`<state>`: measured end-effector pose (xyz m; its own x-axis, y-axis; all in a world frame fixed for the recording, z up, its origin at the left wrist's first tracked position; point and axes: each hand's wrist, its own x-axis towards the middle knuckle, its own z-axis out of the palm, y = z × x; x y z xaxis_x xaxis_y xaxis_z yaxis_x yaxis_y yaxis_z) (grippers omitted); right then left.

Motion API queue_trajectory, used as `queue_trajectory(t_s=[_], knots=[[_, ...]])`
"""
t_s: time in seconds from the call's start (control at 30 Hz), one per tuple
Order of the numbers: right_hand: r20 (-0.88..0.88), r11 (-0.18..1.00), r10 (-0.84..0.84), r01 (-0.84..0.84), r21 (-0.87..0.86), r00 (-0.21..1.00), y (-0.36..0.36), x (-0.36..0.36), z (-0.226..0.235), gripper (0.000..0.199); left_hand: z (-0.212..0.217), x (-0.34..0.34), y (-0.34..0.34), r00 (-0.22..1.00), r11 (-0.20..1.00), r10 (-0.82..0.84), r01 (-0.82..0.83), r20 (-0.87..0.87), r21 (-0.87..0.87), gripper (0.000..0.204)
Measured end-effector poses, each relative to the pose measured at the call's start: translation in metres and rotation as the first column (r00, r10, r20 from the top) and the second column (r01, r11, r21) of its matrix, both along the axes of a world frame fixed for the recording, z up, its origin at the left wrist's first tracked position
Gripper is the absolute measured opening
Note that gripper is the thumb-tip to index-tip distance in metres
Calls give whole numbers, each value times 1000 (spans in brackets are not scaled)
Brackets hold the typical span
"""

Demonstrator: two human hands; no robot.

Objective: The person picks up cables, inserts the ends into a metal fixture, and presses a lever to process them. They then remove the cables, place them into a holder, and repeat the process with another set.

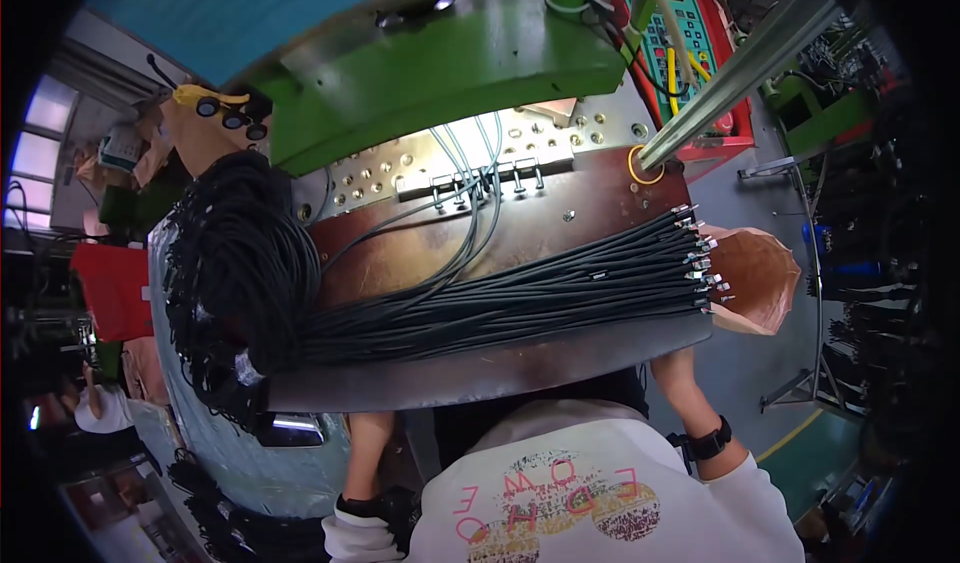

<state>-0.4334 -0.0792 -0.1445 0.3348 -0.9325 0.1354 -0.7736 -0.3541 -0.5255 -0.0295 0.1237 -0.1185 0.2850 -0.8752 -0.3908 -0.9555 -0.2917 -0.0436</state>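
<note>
A sheaf of black cables (520, 288) lies across the brown work board (600, 348), its metal-tipped connector ends (703, 258) fanned out at the right edge. Toward the left the cables run into a thick looped bundle (250, 233). Several thinner grey leads pass up from the sheaf to a small lit metal clamping fixture (485, 183) under the green machine head. My left forearm (368, 453) reaches below the board's front edge, which hides the hand. On the right, my wrist (678, 375) meets the same edge, and those fingers are hidden too.
The green machine head (450, 73) overhangs the perforated metal bed (370, 178). At the far right are a red control box (690, 53) with a keypad and a slanting metal post (740, 73). An open brown paper bag (755, 278) sits beside the connector ends. A person works far left.
</note>
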Motion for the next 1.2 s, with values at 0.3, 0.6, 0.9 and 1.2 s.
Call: queue_trajectory(t_s=[0.3, 0.6, 0.9, 1.2], knots=[[-26, 821, 562, -554, 140, 827, -33, 42, 135, 59, 139, -56, -145, 137, 890, -431, 230, -892, -394, 62], [-232, 862, 347, -407, -304, 909, -74, 59, 106, 68, 108, -69, -162, 900, 921, -353, 285, -256, -266, 99], [-68, 873, 423, -427, -236, 903, -74, 51, 99, 55, 114, 29, -107, 905, 864, -400, 320, -144, -389, 50], [-5, 823, 427, -391, -412, 904, -69, 49, 91, 59, 90, 28, -108, 988, 835, -76, -9, -132, -550, 15]])
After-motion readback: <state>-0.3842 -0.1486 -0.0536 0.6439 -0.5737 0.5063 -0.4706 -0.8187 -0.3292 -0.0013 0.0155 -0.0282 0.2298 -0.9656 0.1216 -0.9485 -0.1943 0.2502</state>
